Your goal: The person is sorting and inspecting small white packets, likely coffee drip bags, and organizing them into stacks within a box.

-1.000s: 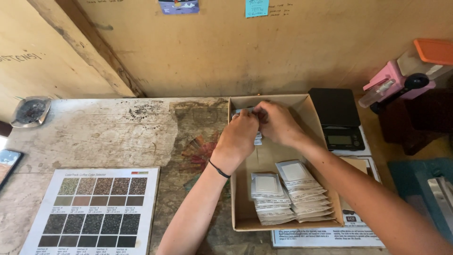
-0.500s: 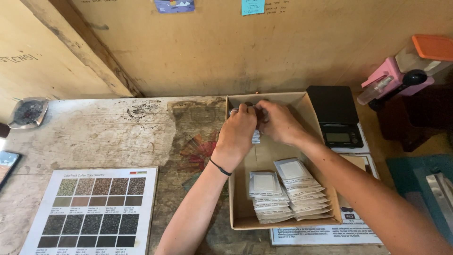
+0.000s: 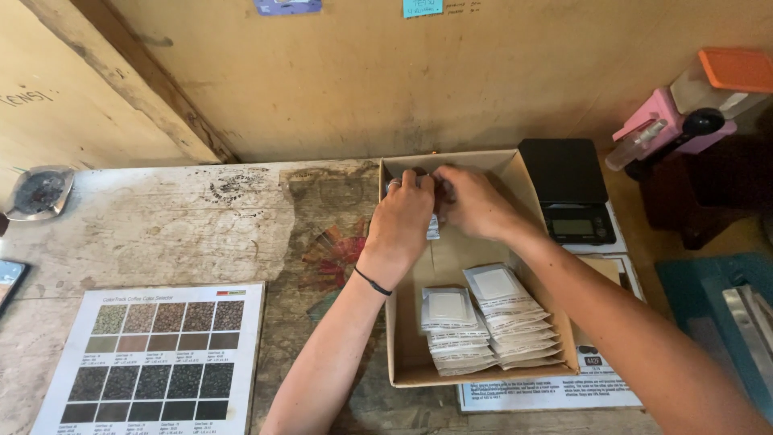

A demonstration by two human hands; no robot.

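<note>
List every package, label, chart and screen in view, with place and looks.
Cardboard box: table centre, open, tan.
White packets: two fanned stacks in box, square.
Colour chart: table left, white card, brown-black squares.
Scale screen: right of box, grey on black.
Blue note: wall, top.

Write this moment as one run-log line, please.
left hand: grips small packet | right hand: on same packet | place: cardboard box | near: packet stacks
</note>
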